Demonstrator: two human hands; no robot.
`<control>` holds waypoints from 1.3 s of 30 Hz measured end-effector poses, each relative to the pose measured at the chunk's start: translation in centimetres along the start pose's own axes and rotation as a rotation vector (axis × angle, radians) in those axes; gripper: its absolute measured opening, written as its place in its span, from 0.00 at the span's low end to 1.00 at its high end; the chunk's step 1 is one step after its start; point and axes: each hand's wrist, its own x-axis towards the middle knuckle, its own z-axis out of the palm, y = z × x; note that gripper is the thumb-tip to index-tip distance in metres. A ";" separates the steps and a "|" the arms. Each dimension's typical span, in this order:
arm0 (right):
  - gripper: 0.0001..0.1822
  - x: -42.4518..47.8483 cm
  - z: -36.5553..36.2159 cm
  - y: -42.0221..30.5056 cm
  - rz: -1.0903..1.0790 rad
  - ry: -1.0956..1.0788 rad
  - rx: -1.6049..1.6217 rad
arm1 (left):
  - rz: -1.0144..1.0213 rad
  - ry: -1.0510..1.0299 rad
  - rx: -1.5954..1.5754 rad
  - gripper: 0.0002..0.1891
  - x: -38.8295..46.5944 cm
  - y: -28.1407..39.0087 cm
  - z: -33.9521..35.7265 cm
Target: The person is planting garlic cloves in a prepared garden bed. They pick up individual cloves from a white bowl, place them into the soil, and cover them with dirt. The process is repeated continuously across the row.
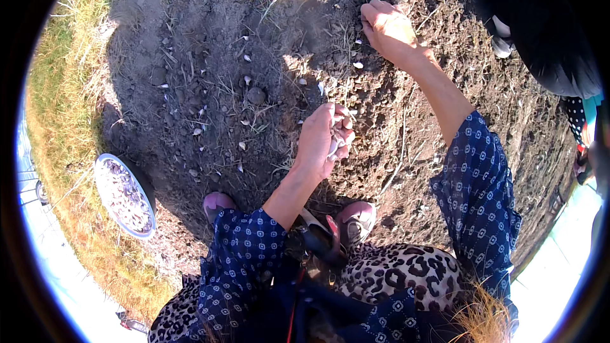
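My left hand (320, 142) is curled palm up around several garlic cloves (335, 145), held above the soil in front of my shoes. Farther forward and to the right, my right hand (387, 26) reaches down to the soil (381, 90), fingertips bent together at the ground; whether they hold a clove is hidden. Just left of and below that hand, a pale clove (358, 65) lies on the dirt. More cloves, such as one (247, 80) beside a round clod (256, 95), are spaced in rough rows to the left.
A wide basin (153, 219) full of garlic cloves stands at the left, by the dry grass (62, 119). My shoes (357, 219) are on the soil below my hands. Another person in dark clothing (538, 33) is close at the upper right, with a further person's polka-dot clothing (575, 116) beyond.
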 end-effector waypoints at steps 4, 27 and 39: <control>0.09 0.4 1.2 0.8 -0.171 -0.145 -0.226 | 0.008 0.013 -0.011 0.13 0.7 0.6 -0.3; 0.11 -6.2 -9.7 -13.8 0.186 -0.347 0.365 | 0.180 -0.067 0.273 0.20 -1.8 1.7 2.1; 0.08 -0.7 -7.0 -5.4 0.364 -0.016 0.412 | 0.207 0.001 0.083 0.12 -0.1 2.1 0.4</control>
